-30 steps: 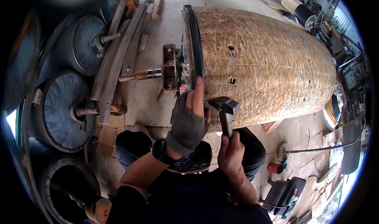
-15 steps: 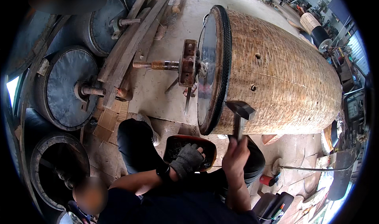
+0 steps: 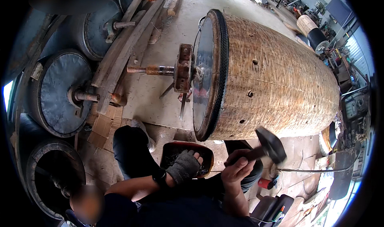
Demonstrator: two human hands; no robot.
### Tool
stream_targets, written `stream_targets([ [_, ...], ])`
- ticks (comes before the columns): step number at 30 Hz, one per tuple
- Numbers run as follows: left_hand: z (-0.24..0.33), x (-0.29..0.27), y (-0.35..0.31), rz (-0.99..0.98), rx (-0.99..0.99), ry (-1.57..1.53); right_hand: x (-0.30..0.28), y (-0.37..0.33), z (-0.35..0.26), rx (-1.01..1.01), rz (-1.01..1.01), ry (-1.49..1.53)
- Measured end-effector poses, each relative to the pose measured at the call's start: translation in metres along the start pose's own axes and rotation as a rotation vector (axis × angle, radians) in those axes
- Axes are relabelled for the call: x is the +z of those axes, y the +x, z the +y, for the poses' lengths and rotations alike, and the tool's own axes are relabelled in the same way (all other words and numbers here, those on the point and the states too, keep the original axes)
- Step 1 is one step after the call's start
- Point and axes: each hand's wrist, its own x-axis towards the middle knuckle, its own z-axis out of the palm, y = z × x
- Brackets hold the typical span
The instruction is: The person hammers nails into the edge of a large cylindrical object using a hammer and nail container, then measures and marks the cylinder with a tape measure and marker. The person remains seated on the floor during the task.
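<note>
My right hand [image 3: 238, 167] is wrapped round the handle of a hammer [image 3: 271, 144]. The dark hammer head is tilted to the right, apart from the drum and just below its near side. My left hand [image 3: 185, 166], in a grey fingerless glove, is over a dark tub [image 3: 170, 150] between my knees. Its bare fingertips are curled together at the tub's inside; what they hold, if anything, is hidden. Small dark bits lie in the tub, too small to name. Ahead lies a large drum [image 3: 276, 77] wrapped in brown woven-looking material, with several holes and a black ribbed band round its left end.
A rusty shaft with a bearing block [image 3: 184, 68] sticks out from the drum's left end. Metal-ended cylinders [image 3: 62, 93] and long wooden beams [image 3: 128, 47] lie to the left. A red can [image 3: 265, 183] and a dark case [image 3: 274, 207] stand at the lower right.
The hammer has swung away from the drum, down and to the right, its head now tilted. My left hand stays at the tub. The whole view has shifted slightly.
</note>
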Motion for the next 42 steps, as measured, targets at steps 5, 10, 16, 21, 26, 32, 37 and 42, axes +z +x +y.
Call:
stream_targets([
  [5, -0.002, 0.005, 0.001, -0.066, 0.063, 0.006, -0.002, 0.006, 0.005, 0.329, -0.291, -0.328],
  [10, -0.003, 0.003, 0.001, -0.056, 0.074, 0.017, 0.0, 0.003, -0.006, 0.064, 0.008, -0.06],
  [16, -0.002, 0.007, 0.003, -0.075, 0.087, 0.018, 0.003, -0.008, 0.032, -0.158, -0.021, -0.48],
  [21, -0.005, 0.019, 0.003, -0.022, 0.089, 0.022, 0.01, -0.018, 0.032, 0.074, 0.018, -0.075],
  [26, -0.005, 0.006, 0.001, -0.01, 0.099, -0.025, 0.007, -0.007, 0.032, 0.134, -0.203, -0.362],
  [32, -0.006, 0.001, 0.005, -0.112, 0.14, -0.039, -0.002, -0.014, 0.046, 0.024, -0.102, -0.365],
  [37, -0.004, 0.009, 0.004, -0.072, 0.158, 0.079, -0.005, -0.013, 0.006, 0.191, -0.134, -0.197],
  [42, -0.005, 0.005, 0.0, 0.085, 0.154, 0.009, 0.0, 0.001, 0.016, -0.062, -0.072, -0.354],
])
